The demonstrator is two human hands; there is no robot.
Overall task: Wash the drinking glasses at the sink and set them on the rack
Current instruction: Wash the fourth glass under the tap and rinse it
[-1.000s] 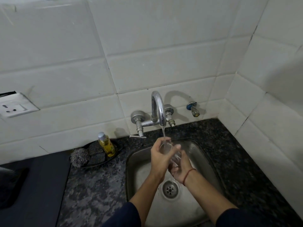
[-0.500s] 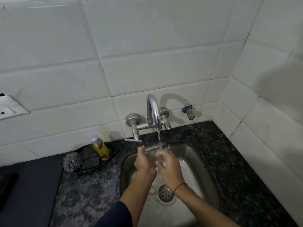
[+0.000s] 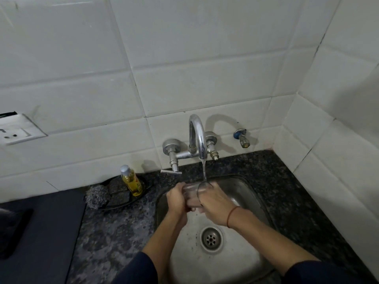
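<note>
A clear drinking glass (image 3: pixel 192 194) is held between both hands over the steel sink (image 3: pixel 244 193), its mouth up under the running water from the chrome tap (image 3: pixel 198 136). My left hand (image 3: pixel 176 198) grips the glass from the left side. My right hand (image 3: pixel 213 203) wraps around its right side, fingers curled on the rim. Most of the glass is hidden by my fingers. No rack is in view.
A yellow dish-soap bottle (image 3: pixel 131 180) stands on a dark tray with a steel scrubber (image 3: pixel 96 196) left of the sink. Dark granite counter (image 3: pixel 114 230) surrounds the basin; the drain (image 3: pixel 211 238) lies below my hands. A wall socket (image 3: pixel 14 133) sits far left.
Both hands have turned the glass from a tilted hold to mouth-up under the stream. The camera has shifted slightly; the hands stay over the sink.
</note>
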